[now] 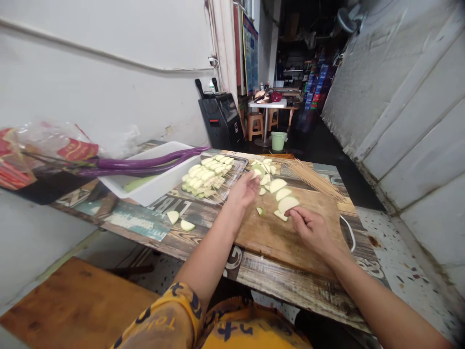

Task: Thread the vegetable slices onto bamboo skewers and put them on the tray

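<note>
My left hand [244,190] reaches over the wooden cutting board [276,232], fingers bent around a pale eggplant slice [257,171] at the board's far edge. My right hand [311,229] rests on the board with thumb and fingers pinched on a larger slice [288,203]. More cut slices [278,184] lie on the board between the hands. A metal tray [238,170] to the left holds several skewered slices [207,175]. Bamboo skewers [315,179] lie in a loose pile at the board's far right.
A white tub [152,186] holds long purple eggplants [145,162] at the left. Two stray slices [180,221] lie on the table. A plastic bag [43,150] sits far left. A wooden bench [76,305] stands below. A wall runs along the right.
</note>
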Demonstrator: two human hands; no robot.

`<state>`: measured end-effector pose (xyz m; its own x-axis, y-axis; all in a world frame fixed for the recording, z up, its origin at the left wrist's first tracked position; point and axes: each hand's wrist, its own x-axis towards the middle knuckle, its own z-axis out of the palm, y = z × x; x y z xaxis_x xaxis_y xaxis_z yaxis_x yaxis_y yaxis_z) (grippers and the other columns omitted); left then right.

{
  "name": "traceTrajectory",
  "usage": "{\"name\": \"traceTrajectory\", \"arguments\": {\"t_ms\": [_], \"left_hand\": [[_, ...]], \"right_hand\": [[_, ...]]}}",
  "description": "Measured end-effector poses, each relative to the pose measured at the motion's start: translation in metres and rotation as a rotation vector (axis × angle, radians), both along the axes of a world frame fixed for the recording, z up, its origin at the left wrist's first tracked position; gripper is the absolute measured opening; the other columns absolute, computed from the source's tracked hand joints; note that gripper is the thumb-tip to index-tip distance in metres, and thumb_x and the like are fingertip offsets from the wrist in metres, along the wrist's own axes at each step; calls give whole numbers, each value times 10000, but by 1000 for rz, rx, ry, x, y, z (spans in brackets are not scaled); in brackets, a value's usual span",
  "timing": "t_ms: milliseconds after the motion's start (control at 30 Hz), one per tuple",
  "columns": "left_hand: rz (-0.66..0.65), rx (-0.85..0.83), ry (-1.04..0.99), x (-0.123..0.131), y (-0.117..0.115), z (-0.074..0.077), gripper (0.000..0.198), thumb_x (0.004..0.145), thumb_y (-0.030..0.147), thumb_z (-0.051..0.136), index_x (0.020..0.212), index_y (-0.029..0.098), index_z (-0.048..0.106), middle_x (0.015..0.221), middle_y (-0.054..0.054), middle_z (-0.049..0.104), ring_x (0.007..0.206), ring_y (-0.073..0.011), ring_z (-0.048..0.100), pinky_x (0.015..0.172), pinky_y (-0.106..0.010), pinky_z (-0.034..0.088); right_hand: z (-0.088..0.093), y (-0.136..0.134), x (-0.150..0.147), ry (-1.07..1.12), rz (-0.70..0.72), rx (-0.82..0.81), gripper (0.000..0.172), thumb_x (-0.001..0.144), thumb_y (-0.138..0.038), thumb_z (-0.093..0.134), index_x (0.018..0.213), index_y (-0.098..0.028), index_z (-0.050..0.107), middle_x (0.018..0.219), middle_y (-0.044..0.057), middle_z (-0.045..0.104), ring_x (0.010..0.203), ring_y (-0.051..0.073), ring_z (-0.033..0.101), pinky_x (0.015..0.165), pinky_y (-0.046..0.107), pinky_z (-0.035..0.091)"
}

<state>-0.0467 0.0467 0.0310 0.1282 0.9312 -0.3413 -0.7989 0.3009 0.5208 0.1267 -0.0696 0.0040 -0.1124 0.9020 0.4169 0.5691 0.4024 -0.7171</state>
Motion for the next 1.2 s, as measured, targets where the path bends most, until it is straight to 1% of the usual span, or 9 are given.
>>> {"name": "traceTrajectory", "arguments": {"t_ms": [100,200,267,367,467,700,867,1000,1200], "left_hand": [[18,11,64,0,0,-2,43,758,113,598,736,122,562,605,-14,609,528,-65,576,490,-137,460],[51,-1,82,-2,2,-4,25,765,124,590,769,129,567,667,-31,646,613,-93,625,543,-159,484],[44,-7,80,-3,3,-6,20,775,122,574,795,123,575,708,-51,664,675,-111,646,585,-175,501],[24,0,80,-3,3,-6,52,782,109,560,824,109,590,729,-70,674,707,-120,654,636,-190,516],[39,11,75,-2,2,-5,62,788,105,549,833,100,592,728,-80,678,714,-125,659,676,-207,525],[60,22,64,-2,1,-4,71,790,81,535,839,80,587,727,-93,678,699,-139,664,690,-233,536],[54,22,63,-2,3,-6,71,795,89,532,846,85,582,719,-93,677,696,-137,665,683,-231,540],[66,15,65,-3,4,-8,82,784,86,545,857,92,582,731,-93,678,712,-142,666,707,-241,540],[62,58,78,-2,3,-10,54,783,86,547,826,94,579,739,-90,679,720,-144,667,733,-255,540]], "right_hand": [[2,0,0,-29,39,-26,261,872,-304,408,796,-163,614,652,21,595,590,139,535,557,239,392],[-1,1,-1,-68,80,-52,258,873,-284,404,809,-163,624,700,31,635,619,143,560,573,237,398],[-3,1,-2,-93,92,-53,254,871,-269,406,808,-163,628,721,36,648,640,146,573,591,238,401],[-6,2,-1,-110,86,-57,256,872,-261,404,809,-160,631,718,35,650,641,147,575,598,238,402],[-6,2,0,-110,76,-64,259,873,-268,403,814,-159,630,714,34,651,627,146,570,583,237,398],[-7,3,0,-106,77,-75,249,868,-260,412,827,-162,636,751,42,671,681,163,599,621,248,414],[-6,2,-1,-106,77,-72,252,867,-261,405,815,-165,632,733,39,664,659,159,592,607,246,412],[-5,2,-1,-108,69,-69,245,865,-260,408,806,-167,627,734,39,666,659,160,593,610,247,415],[-6,2,-1,-96,75,-71,246,864,-258,408,803,-163,626,738,43,666,671,162,598,621,249,419]]}}
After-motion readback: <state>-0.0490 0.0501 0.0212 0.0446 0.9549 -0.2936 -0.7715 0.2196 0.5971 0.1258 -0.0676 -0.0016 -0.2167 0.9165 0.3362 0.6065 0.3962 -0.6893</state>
